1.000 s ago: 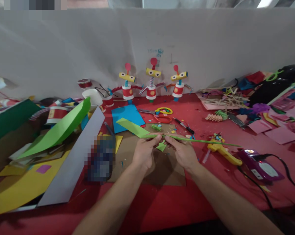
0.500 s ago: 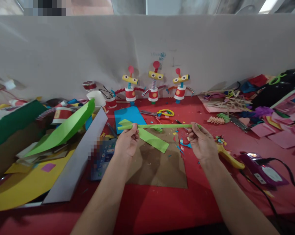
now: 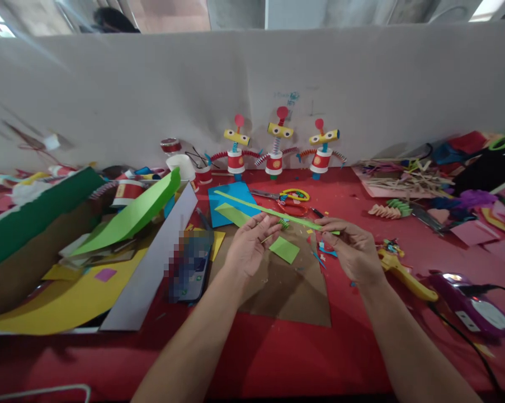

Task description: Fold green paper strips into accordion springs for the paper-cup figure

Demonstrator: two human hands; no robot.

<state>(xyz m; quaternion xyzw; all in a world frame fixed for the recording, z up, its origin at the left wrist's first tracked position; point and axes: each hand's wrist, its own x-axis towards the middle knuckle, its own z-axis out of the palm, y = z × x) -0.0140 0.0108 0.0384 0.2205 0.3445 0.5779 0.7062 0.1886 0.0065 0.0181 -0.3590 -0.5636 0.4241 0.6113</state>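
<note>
A long thin green paper strip (image 3: 273, 211) runs from the blue sheet (image 3: 229, 201) at upper left down to my right hand (image 3: 353, 252), which pinches its right end. My left hand (image 3: 250, 246) is at the strip's middle, fingers curled loosely against it. Under the hands a wider green paper piece (image 3: 258, 230) lies on a brown cardboard mat (image 3: 277, 285). Both hands hover just above the mat on the red table (image 3: 286, 358).
Three paper-cup robot figures (image 3: 277, 148) stand at the white back wall. Scissors (image 3: 283, 196), a yellow glue gun (image 3: 403, 271) and a purple device (image 3: 472, 305) lie right. A phone (image 3: 191, 266), grey card (image 3: 155, 266), and green and yellow sheets (image 3: 135, 210) lie left.
The strip went from level to slanting up-left. My left hand slid from its left end to its middle. The right hand came down a little, still pinching the right end.
</note>
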